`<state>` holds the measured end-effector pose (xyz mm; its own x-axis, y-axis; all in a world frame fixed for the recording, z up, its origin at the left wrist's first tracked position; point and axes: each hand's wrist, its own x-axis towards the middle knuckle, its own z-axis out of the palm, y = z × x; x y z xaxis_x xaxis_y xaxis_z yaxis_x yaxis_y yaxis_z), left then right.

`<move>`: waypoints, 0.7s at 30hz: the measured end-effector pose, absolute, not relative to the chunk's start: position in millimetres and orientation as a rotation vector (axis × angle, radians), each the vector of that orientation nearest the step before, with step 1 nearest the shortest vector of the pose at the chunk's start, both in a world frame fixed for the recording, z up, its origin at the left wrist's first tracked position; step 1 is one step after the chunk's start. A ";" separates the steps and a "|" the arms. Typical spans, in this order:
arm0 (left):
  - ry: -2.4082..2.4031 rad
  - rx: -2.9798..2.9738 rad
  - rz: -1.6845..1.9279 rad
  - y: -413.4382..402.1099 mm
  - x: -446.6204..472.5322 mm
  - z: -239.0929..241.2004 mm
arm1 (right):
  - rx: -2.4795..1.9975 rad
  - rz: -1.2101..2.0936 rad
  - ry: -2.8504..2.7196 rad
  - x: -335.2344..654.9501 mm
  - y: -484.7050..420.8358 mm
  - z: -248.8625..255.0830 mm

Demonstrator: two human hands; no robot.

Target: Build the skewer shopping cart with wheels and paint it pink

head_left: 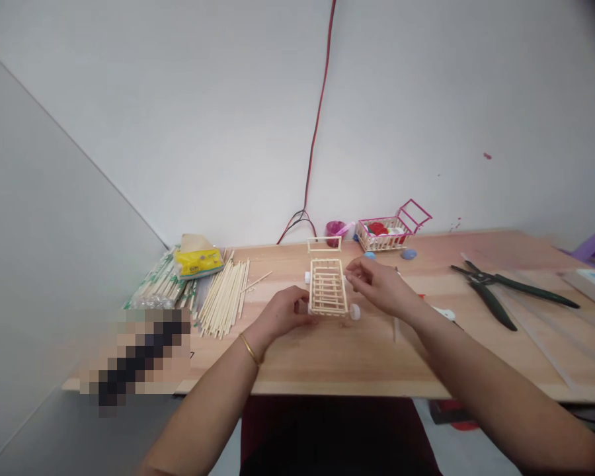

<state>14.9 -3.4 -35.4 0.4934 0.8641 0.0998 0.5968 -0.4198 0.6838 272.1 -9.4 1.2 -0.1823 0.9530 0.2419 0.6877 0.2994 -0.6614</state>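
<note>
A small cart made of pale wooden sticks (327, 285), with white wheels, stands on the wooden table (357, 357). My left hand (282, 314) is curled against its near left corner, fingers closed on the frame. My right hand (379, 285) pinches the cart's right edge with fingertips together. A gold bangle sits on my left wrist.
Loose wooden sticks (225, 297) and wrapped chopsticks (158, 284) lie at the left, with a yellow tissue pack (198, 259). A pink-framed stick cart (391, 231) stands at the back. Black pliers (496, 291) lie to the right. A red cable (317, 125) runs down the wall.
</note>
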 end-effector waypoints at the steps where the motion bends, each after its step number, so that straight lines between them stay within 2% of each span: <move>1: 1.184 2.161 0.599 -3.0 14.3 -35.7 | -1.455 0.547 -1.900 273.9 -7.4 -2.3; 4: 1.147 2.147 0.620 -2.1 12.9 -36.7 | -1.451 0.583 -1.945 284.6 -5.2 -7.8; 12: 1.105 1.933 0.667 -2.3 13.9 -41.7 | -1.483 1.034 -2.259 302.1 -15.6 2.8; 21: 1.081 1.917 0.635 -0.9 13.4 -41.8 | -1.410 0.992 -2.286 290.6 -13.6 -10.4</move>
